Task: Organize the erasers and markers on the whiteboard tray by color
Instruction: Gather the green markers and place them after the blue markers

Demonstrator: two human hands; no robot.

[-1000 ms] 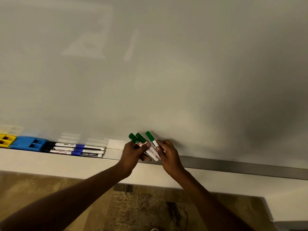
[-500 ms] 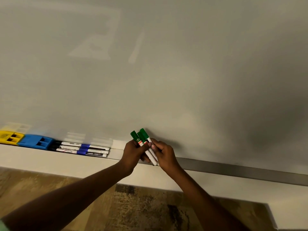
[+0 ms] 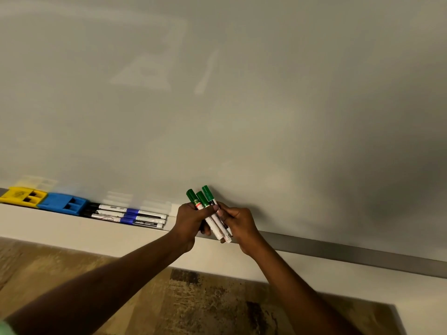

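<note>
The three markers (image 3: 210, 211) held together have dark green caps and white barrels, one with a small red band under its cap. On the grey metal tray (image 3: 338, 250) lie a yellow eraser (image 3: 23, 196), a blue eraser (image 3: 63, 203), and white markers (image 3: 128, 215) with blue bands and black caps. The whiteboard (image 3: 242, 105) is pale grey. The floor (image 3: 193, 305) is mottled brown.

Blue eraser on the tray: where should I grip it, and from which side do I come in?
Grip the blue eraser across its long sides, coming from above and in front. The yellow eraser abuts its left end and the blue-banded markers lie right against its right end, so both ends look blocked; the whiteboard closes off the back. Both hands currently hold the green markers.
</note>
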